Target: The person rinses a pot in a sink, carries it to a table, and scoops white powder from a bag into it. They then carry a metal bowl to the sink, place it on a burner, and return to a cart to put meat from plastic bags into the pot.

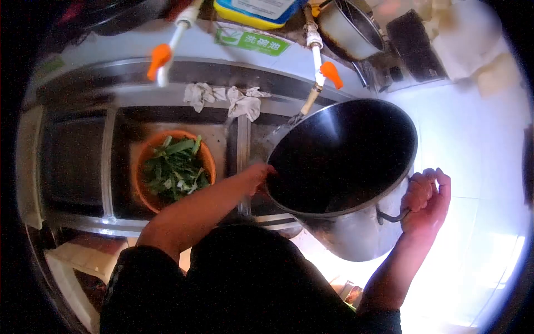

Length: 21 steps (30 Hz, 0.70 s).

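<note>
So there's this big metal pot right of center in the frame, tilted, its dark opening showing. The right hand is curled at the side handle, while the left hand is at the opposite rim, though I can't tell its exact grip. Hands are well apart, pot between them. Left of center, an orange bowl of leafy greens sits in a sink compartment.
</note>
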{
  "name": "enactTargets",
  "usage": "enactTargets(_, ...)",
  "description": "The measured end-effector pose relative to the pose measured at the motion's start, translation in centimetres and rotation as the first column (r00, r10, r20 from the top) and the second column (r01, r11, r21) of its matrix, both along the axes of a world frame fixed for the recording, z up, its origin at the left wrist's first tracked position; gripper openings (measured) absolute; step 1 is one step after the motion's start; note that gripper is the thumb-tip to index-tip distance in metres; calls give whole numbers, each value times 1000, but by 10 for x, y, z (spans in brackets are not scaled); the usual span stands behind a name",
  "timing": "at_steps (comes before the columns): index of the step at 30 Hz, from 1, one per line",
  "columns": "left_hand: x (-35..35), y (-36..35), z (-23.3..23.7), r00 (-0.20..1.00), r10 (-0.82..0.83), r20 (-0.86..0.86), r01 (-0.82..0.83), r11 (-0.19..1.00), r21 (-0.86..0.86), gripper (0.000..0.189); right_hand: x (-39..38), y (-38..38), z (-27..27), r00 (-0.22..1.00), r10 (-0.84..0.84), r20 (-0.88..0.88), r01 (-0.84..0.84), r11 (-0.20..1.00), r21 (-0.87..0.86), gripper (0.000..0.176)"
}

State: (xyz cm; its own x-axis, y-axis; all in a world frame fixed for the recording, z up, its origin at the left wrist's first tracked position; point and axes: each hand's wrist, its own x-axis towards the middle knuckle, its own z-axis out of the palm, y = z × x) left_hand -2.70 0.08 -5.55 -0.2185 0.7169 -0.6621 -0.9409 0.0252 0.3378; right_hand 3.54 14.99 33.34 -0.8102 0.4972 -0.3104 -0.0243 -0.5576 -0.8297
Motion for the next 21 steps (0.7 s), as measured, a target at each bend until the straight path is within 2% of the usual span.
enactTargets(1,0,-10,5,985,172,24,-172,985,-19,26,2,-2,4,1000,-3,8,3,1000,13,21)
enactTargets(5,-2,-40,7,950,291,110,-300,952,69,22,11,5,10,998,69,8,-69,998,-5,22)
enactTargets(7,-4,-57,30,933,353,-73,-355,934,-24,15,17,13,7,995,100,11,-100,995,28,22)
enactTargets(11,-6,-73,62,887,440,-138,-452,889,-72,9,23,23,4,995,94,43,-95,995,26,21)
enactTargets(13,-6,-85,91,836,528,-146,-539,841,-43,8,23,20,1,986,-34,161,13,991,130,23)
enactTargets(16,-7,-90,98,823,515,-240,-552,825,-120,8,27,22,-8,985,2,171,-23,993,119,27)
enactTargets(17,-8,-89,95,827,508,-242,-545,830,-120,8,28,26,-12,982,-32,184,10,992,122,25)
enactTargets(19,-8,-88,92,757,597,-266,-622,783,-11,10,34,39,-20,980,-9,201,-14,994,110,23)
enactTargets(21,-9,-92,102,789,550,-276,-581,813,-41,12,38,45,-28,973,-6,231,-21,993,116,19)
